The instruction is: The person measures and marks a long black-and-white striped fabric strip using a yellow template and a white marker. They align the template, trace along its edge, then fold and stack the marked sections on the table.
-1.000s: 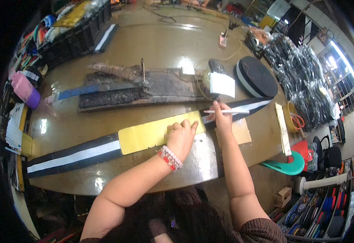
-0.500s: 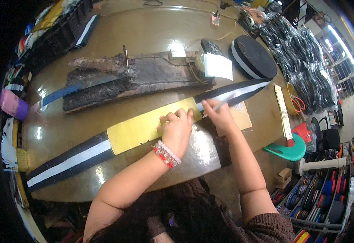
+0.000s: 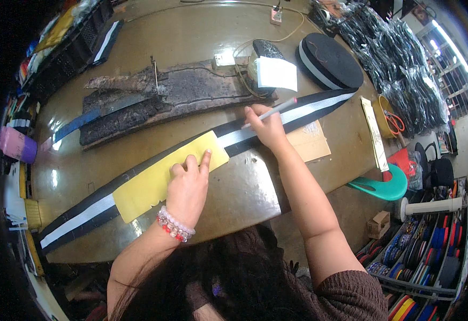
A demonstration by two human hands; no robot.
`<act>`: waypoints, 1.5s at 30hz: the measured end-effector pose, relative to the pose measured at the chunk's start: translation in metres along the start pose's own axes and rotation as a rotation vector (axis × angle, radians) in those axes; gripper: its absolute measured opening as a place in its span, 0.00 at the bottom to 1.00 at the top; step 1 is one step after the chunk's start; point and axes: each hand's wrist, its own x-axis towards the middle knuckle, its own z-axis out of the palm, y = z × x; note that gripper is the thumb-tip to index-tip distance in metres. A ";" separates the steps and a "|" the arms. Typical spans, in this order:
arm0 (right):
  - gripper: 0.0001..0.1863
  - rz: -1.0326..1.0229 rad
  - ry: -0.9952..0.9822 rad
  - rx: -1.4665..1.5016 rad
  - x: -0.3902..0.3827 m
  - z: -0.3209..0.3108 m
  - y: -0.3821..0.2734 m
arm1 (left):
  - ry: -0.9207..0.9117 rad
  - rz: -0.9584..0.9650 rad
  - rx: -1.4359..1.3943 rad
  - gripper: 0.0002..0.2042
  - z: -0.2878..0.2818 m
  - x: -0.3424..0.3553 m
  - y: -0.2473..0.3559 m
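A long black strap with a white centre stripe (image 3: 239,138) stretches across the table and runs to a large roll (image 3: 333,61) at the back right. On the strap lies a yellow rectangular card (image 3: 153,179), small notches cut in its near edge. My left hand (image 3: 188,187), beaded bracelets at its wrist, presses the card from above with fingers apart. Just right of the card, my right hand (image 3: 266,128) is closed on a pale pen with a pink end (image 3: 282,108), above the strap.
Behind the strap lies a charred wooden board (image 3: 186,91) with an upright metal rod and a blue-ended metal strip. A tan card (image 3: 311,142) sits under the strap's near side. Orange-handled scissors (image 3: 394,123) and a green curved piece (image 3: 386,184) are at the right edge.
The yellow card and my left hand have shifted left and nearer along the strap. My right hand has moved left, lifting slightly, with the pen still held.
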 end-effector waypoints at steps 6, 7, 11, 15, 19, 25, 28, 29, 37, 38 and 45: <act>0.20 0.052 0.082 -0.056 0.004 0.006 0.002 | 0.016 0.008 -0.151 0.30 -0.005 0.006 -0.007; 0.20 0.107 0.157 -0.064 0.004 0.007 0.005 | -0.012 0.002 -0.168 0.30 -0.005 0.006 -0.008; 0.17 -0.094 0.164 -0.212 0.004 0.014 0.016 | 0.020 0.030 -0.254 0.27 -0.004 0.004 -0.011; 0.18 0.147 0.223 0.120 0.009 0.013 0.024 | 0.038 0.047 -0.403 0.22 0.004 -0.009 -0.030; 0.19 0.071 0.204 0.200 0.013 0.009 0.032 | 0.107 0.123 -0.600 0.20 0.018 -0.031 -0.057; 0.17 -0.030 0.180 0.314 0.012 0.009 0.034 | 0.228 0.023 -0.516 0.22 0.020 -0.079 -0.080; 0.19 0.043 0.162 0.220 0.010 0.007 0.027 | 0.037 -0.143 -0.490 0.25 0.018 -0.101 -0.094; 0.18 -0.058 0.153 0.126 0.008 0.006 0.023 | 0.070 -0.119 -0.491 0.26 0.018 -0.105 -0.098; 0.17 -0.652 -0.293 -0.009 -0.045 0.030 -0.060 | 0.094 0.030 -0.263 0.13 -0.008 -0.078 -0.102; 0.20 -0.841 -0.199 -0.275 -0.059 0.039 -0.073 | 0.291 0.038 -0.275 0.12 -0.020 -0.075 -0.103; 0.19 -0.831 0.239 -0.684 -0.097 0.010 -0.100 | 0.413 0.109 -0.445 0.15 -0.080 -0.043 -0.050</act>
